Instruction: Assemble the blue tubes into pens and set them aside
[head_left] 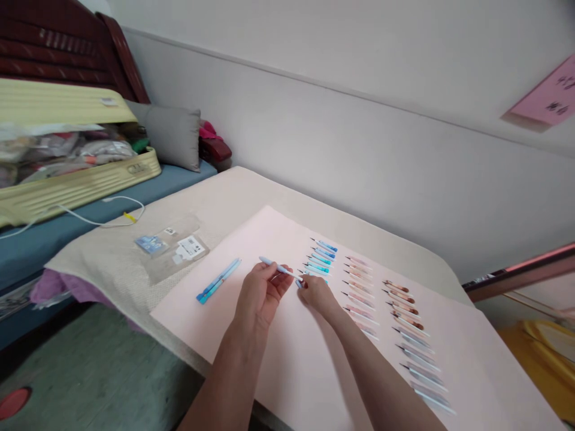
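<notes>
Both my hands hold one light blue pen [275, 266] over a pale pink sheet [287, 359]. My left hand [262, 293] pinches its barrel. My right hand [317, 293] pinches the end nearest the rows, where a small blue piece shows at the fingertips. Right of my hands lie rows of pens: a blue row [320, 258], a pink row [359, 287] and a brown and grey row [411, 335]. Two blue pens [218, 280] lie together on the sheet to the left.
The sheet lies on a beige cloth-covered table [135, 251] against a white wall. Clear plastic packets [175, 246] lie at its left. Beyond are a bed with an open yellow suitcase [76, 179], a grey pillow [173, 134] and a white cable [90, 218].
</notes>
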Demonstrator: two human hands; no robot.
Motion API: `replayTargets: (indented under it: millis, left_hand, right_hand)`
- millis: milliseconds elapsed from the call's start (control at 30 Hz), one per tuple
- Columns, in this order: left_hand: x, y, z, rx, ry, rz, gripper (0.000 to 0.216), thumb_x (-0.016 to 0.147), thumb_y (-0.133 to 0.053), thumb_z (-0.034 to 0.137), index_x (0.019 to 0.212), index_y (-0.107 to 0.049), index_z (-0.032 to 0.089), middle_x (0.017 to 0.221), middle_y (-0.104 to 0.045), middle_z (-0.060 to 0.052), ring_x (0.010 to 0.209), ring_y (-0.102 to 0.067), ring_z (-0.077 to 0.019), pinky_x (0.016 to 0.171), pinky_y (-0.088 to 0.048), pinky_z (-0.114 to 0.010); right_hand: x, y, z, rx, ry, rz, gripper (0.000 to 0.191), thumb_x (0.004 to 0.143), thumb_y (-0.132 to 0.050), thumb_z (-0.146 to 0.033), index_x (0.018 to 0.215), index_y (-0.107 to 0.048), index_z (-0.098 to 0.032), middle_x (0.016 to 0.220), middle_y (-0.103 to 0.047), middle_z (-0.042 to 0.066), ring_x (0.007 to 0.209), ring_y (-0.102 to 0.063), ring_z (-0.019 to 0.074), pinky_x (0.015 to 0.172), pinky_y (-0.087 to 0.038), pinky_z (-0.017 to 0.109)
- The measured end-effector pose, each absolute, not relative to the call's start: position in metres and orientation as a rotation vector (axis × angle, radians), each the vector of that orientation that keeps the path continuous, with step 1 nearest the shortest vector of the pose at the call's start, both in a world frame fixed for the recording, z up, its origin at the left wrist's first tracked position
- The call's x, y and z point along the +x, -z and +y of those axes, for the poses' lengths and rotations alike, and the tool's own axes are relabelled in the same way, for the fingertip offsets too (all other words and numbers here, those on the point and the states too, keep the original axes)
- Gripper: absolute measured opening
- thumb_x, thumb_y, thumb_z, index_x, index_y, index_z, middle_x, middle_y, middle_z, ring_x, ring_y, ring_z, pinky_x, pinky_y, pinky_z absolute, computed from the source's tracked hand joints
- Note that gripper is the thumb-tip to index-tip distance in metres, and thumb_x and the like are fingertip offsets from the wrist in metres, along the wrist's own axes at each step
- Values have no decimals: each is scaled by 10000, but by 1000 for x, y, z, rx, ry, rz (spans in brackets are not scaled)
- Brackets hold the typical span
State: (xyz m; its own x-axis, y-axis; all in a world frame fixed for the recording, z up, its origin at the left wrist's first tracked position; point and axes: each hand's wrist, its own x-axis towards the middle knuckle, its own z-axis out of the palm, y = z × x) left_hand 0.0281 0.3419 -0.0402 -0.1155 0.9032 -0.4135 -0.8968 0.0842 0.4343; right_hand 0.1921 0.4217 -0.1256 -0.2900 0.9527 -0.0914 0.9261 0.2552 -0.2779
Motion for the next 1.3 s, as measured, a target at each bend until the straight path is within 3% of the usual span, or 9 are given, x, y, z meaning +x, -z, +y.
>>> replayTargets:
  millis: [300,800,1133,1300]
  left_hand:
    - [28,40,342,5,-1533,696,87,782,-535,80,700,-523,106,742,-638,-113,674,-631,-138,626,-552,-249]
    - [28,39,341,2,-1540,691,86,777,-534,69,702,-530,110,746,-643,-111,691,-638,-147,622,-556,-258]
    - [27,39,341,6,-1537,695,78,773,-546,76,702,-535,108,752,-643,-112,687,-634,-141,624,-554,-251]
    - [27,36,340,15,-1534,694,77,774,-546,82,702,-538,106,744,-642,-116,680,-632,-138,623,-550,-244]
  right_hand:
    - [190,119,420,-1869,-461,-2363,295,701,-512,-122,950,-652,-200,731,-643,29,635,-529,132,555,-301,214]
    - [187,118,422,-1838,-556,-2362,260,671,-496,-85,834,-664,-198,670,-613,13,618,-486,128,556,-283,216]
    - [186,116,419,-1798,-606,-2307,428,655,-518,-81,1050,-634,-197,724,-651,28,670,-535,149,603,-328,224]
    - [184,120,421,-1760,-656,-2271,433,645,-506,-67,1030,-652,-199,702,-650,24,666,-544,152,605,-335,228]
